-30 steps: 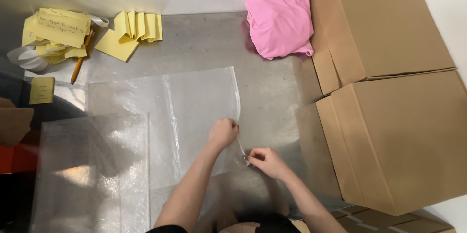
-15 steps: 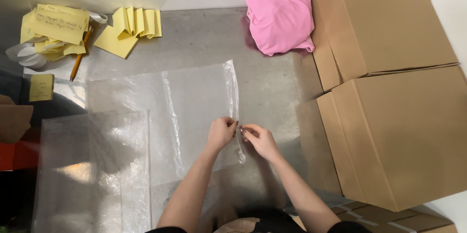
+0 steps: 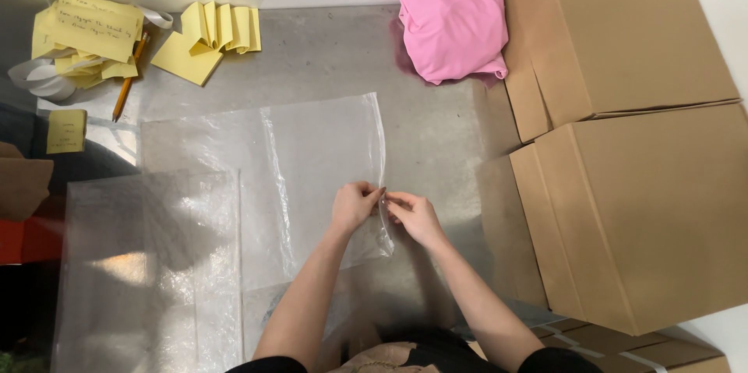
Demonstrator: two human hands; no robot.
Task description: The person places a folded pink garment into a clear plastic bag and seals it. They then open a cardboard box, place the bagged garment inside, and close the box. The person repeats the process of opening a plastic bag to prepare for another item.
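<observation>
Both hands closed in – left hand (image 3: 354, 205) & right hand (image 3: 414, 216) pinch clear bag (image 3: 327, 170) edge – boxes (image 3: 623, 147) nearby.

1. The left hand (image 3: 354, 205) and right hand (image 3: 413, 216) meet at the right edge of a clear plastic bag (image 3: 312, 178), fingertips pinching that edge between them.
2. The bag lies flat on a grey floor (image 3: 436, 131), overlapping more clear bags (image 3: 148, 272) to its left.
3. A pink cloth (image 3: 456, 22) lies beyond the bag, against two cardboard boxes (image 3: 623, 139) on the right.
4. Yellow papers (image 3: 202, 42) and a pencil (image 3: 128, 81) lie at the far left.
</observation>
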